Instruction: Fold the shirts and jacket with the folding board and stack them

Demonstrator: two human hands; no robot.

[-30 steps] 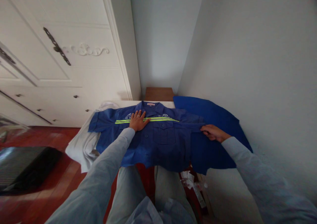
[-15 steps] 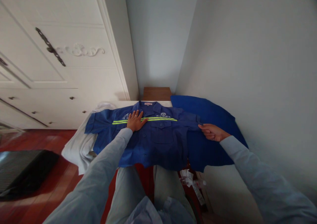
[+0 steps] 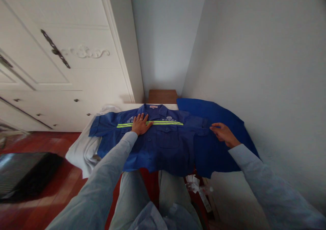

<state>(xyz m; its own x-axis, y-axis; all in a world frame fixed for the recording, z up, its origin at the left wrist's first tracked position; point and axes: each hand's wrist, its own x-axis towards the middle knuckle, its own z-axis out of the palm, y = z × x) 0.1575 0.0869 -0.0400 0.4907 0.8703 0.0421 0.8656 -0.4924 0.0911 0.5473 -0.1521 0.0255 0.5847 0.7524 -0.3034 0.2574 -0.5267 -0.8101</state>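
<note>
A dark blue short-sleeved work shirt [image 3: 168,140] lies spread front side up, collar away from me. It has a yellow-green reflective stripe across the chest, white printing and buttoned chest pockets. My left hand [image 3: 140,124] rests flat on the chest over the stripe, fingers spread. On the right, my right hand [image 3: 222,134] pinches the cuff of the shirt's sleeve between thumb and fingertips. Beneath that sleeve is a brighter blue cloth [image 3: 224,155], which hangs over the front edge.
White cloth [image 3: 78,152] hangs at the left end of the white surface. A white wardrobe [image 3: 84,74] stands left, a grey wall [image 3: 267,70] right. Behind is a brown wooden box-like piece [image 3: 163,96]. A black item [image 3: 33,174] and crumpled wrapping [image 3: 193,184] lie low down.
My right hand has shifted slightly right, and the sleeve end reaches a little farther out. My left hand stays pressed on the shirt. The view has turned slightly.
</note>
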